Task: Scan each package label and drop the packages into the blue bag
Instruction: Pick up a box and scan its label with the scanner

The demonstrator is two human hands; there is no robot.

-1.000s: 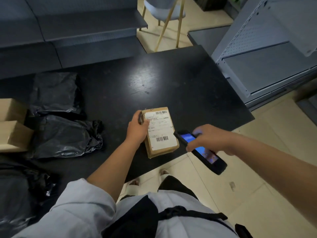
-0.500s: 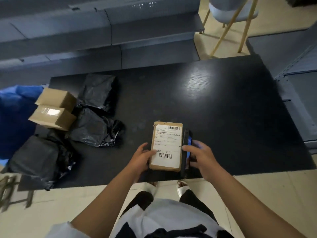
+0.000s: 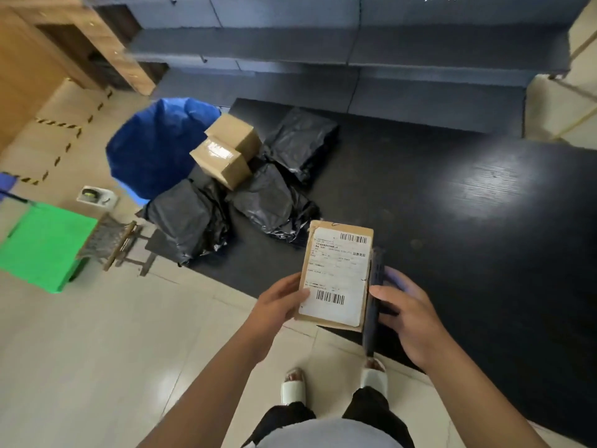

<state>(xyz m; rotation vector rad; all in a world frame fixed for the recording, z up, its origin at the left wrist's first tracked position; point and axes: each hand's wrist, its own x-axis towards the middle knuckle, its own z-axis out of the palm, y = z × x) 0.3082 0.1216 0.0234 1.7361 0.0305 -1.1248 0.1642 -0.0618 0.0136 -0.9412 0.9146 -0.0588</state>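
Just off the near edge of the black surface (image 3: 452, 240), the cardboard package (image 3: 336, 273) is held up between two hands, label side facing the camera. The left hand (image 3: 277, 305) pinches its left edge, thumb lying over the lower corner of the label. The right hand (image 3: 410, 315) has its grip curled around a dark handheld scanner (image 3: 374, 302), which stands on edge against the package's right side.

As a judgement, this package looks ready for the drop rather than the scan: the scanner sits alongside it and is not aimed at the label. The blue bag (image 3: 155, 147) stands on the floor well to the left of the package, past the far left corner of the surface, its mouth open; whether anything lies inside cannot be told.

Plenty is left. Beyond the package, to its left on the surface, lie three black plastic mailers (image 3: 271, 198) and two stacked brown boxes (image 3: 226, 150), all apparently waiting their turn.

The white label (image 3: 336, 276) carries one barcode at its top right and another near the bottom, with lines of small print between; some characters look Chinese, but none is clear enough to read. No brand shows.

Left of the package, on the floor, sits a green crate (image 3: 45, 244).
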